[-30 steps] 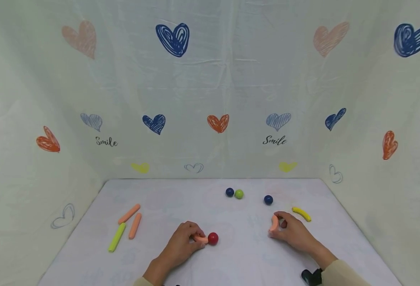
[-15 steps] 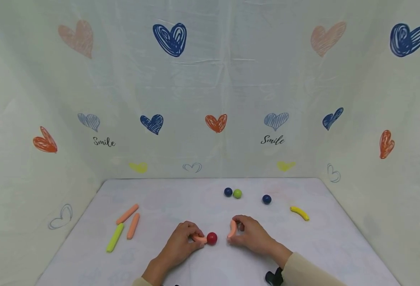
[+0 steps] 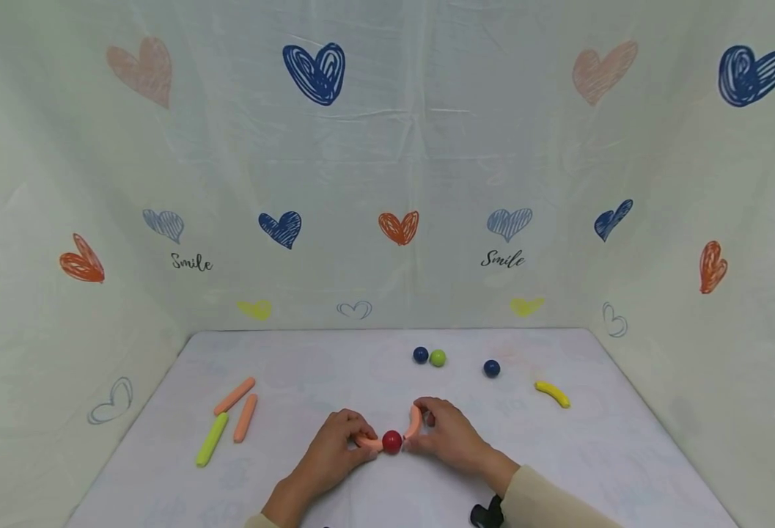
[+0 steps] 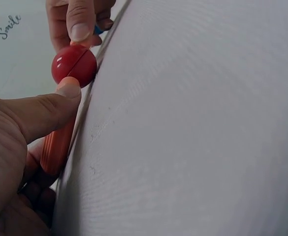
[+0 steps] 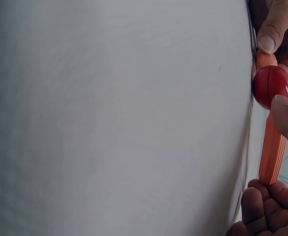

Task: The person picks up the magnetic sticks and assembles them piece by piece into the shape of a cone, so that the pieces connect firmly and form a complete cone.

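A glossy red ball [image 3: 391, 441] with a thin seam rests on the white table [image 3: 334, 367] between both hands. My left hand [image 3: 329, 451] pinches a curved, ridged orange stick [image 4: 58, 147] between thumb and fingers, one end against the ball. On the other side, my right hand [image 3: 453, 434] holds a second curved orange stick [image 5: 272, 152] by its two ends. Its near end is at the ball, and whether it touches cannot be told. Fingers partly cover both sticks.
At left lie two straight orange sticks [image 3: 245, 419] and a yellow-green stick [image 3: 212, 440]. Toward the back sit a dark blue ball [image 3: 421, 355], a green ball [image 3: 438, 358] and another blue ball [image 3: 491, 368]. A yellow curved piece [image 3: 552, 394] lies at right.
My right hand has moved left with its curved orange stick, from near the yellow piece to beside the red ball. My left hand has stayed in place with its stick.
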A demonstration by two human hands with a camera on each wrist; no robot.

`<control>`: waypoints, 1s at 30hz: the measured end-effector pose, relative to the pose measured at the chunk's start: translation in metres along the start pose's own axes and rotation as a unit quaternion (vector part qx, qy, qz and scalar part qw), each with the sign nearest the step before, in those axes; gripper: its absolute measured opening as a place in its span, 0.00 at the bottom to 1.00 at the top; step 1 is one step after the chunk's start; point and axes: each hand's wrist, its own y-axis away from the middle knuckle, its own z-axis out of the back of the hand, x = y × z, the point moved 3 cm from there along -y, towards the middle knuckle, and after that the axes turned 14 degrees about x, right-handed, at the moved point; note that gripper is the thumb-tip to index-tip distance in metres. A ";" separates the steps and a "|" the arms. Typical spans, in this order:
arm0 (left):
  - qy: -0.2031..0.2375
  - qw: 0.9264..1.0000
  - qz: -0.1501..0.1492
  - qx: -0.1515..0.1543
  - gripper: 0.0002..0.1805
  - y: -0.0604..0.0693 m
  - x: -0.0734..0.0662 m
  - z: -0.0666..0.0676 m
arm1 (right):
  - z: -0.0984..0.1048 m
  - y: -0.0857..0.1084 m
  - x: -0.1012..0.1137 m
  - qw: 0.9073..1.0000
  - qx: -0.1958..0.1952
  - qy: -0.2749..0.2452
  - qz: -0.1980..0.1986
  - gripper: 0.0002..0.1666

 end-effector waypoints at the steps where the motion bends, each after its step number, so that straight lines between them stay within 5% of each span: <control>1: -0.001 1.000 0.001 0.000 0.08 0.000 -0.001 0.000 | 0.000 0.000 0.000 1.000 0.001 0.000 -0.001 0.42; 20: 0.010 1.000 -0.004 0.004 0.10 0.001 -0.010 -0.010 | 0.001 0.003 -0.002 1.000 -0.002 0.011 -0.018 0.39; 30: 0.006 0.999 -0.005 0.051 0.09 0.010 -0.006 -0.005 | -0.001 0.010 -0.002 1.000 -0.015 -0.016 -0.004 0.33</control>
